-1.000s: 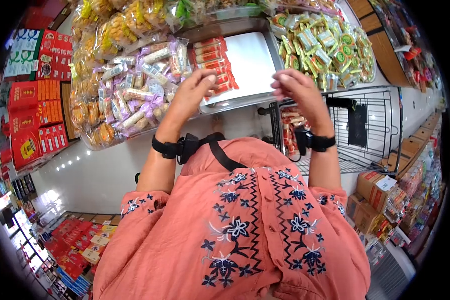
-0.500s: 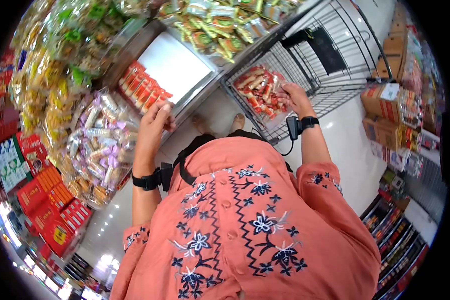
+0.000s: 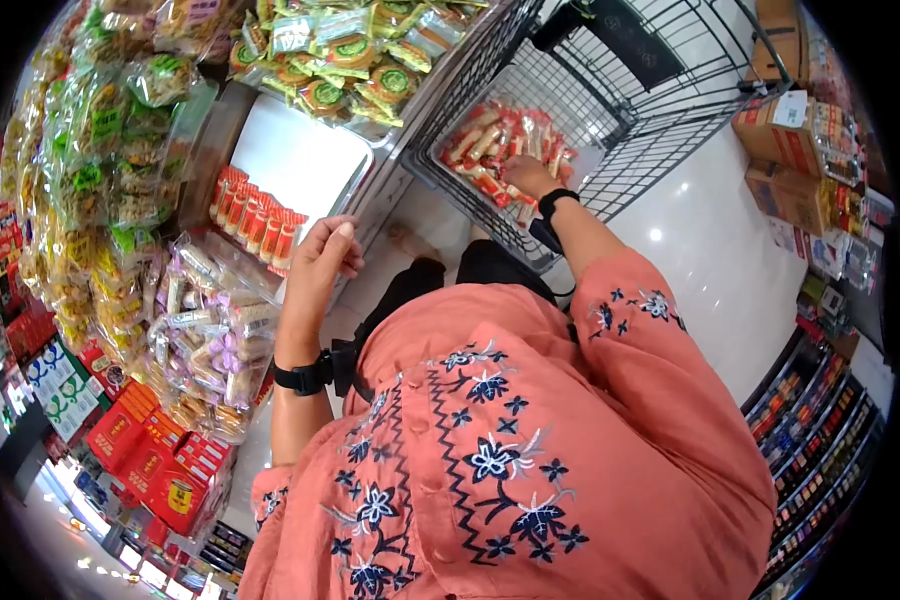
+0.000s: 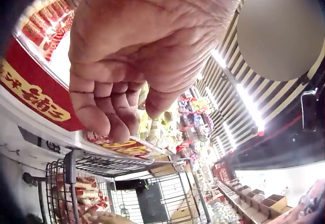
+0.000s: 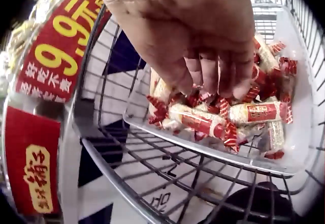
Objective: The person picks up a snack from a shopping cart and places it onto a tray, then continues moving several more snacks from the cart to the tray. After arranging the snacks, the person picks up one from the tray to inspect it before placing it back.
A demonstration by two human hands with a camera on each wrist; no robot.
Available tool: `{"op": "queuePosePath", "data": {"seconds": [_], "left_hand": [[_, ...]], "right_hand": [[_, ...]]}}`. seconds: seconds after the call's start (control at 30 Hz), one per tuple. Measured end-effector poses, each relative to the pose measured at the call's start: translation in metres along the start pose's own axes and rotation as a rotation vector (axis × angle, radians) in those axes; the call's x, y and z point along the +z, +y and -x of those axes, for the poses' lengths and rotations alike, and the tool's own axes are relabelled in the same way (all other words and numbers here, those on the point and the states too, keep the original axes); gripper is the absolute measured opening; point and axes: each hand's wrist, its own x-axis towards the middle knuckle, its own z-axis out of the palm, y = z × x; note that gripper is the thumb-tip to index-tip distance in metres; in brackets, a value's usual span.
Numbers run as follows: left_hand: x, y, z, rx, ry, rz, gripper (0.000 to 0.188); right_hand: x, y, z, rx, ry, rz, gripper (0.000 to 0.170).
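My right hand (image 3: 530, 177) is down in the shopping cart, among red-and-white wrapped snack rolls (image 3: 485, 140). In the right wrist view its fingers (image 5: 208, 74) point down into the pile, the tips right at the wrappers; I cannot tell whether they pinch one. The rolls lie in a clear plastic tub (image 5: 310, 112) inside the cart. My left hand (image 3: 322, 252) hangs by the display's front edge, its fingers loosely bent with nothing in them. Close to it, a row of the same rolls (image 3: 255, 220) lies on a white board (image 3: 290, 150) in a display bin.
The wire cart (image 3: 660, 130) stands against the display. Green-and-yellow snack packets (image 3: 360, 60) and purple-wrapped rolls (image 3: 215, 330) fill bins on either side of the board. Cardboard boxes (image 3: 780, 130) are stacked at right. Red gift boxes (image 3: 155, 460) stand at lower left.
My right hand has moved from over the display into the cart and down to the rolls. The left hand has drawn back to the display edge. The view has turned toward the cart.
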Motion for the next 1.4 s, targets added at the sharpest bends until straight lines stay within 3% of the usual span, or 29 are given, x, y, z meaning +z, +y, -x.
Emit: {"op": "queuePosePath", "data": {"seconds": [0.37,0.5,0.6,0.63,0.67,0.73,0.87,1.17,1.4], "left_hand": [[0.022,-0.024,-0.023,-0.045,-0.104,-0.039,0.033],[0.015,-0.023,-0.022,-0.060,-0.087,-0.060,0.034],[0.011,-0.023,-0.024,-0.064,-0.091,-0.076,0.035],[0.011,-0.022,-0.026,-0.065,-0.094,-0.075,0.035],[0.012,-0.022,-0.029,-0.047,-0.120,-0.063,0.036],[0.016,-0.022,-0.037,-0.012,-0.169,-0.039,0.038],[0.034,-0.007,-0.050,0.068,-0.211,0.000,0.046],[0.046,0.028,-0.049,0.136,-0.349,0.158,0.050],[0.013,0.005,-0.037,0.143,-0.197,0.305,0.037]], "right_hand": [[0.040,-0.042,0.000,0.268,-0.084,0.169,0.044],[0.046,-0.036,0.000,0.195,0.019,0.273,0.040],[0.015,-0.040,0.010,0.205,-0.153,0.085,0.042],[-0.001,-0.051,0.019,0.119,-0.103,0.120,0.044],[-0.024,-0.058,0.030,0.374,-0.313,-0.160,0.041],[-0.044,-0.054,0.055,0.117,-0.175,-0.396,0.035],[-0.105,-0.120,0.115,0.128,-0.269,-0.835,0.027],[-0.136,-0.232,0.171,-0.114,-0.305,-0.746,0.032],[-0.121,-0.265,0.156,-0.106,-0.263,-0.786,0.028]]}}
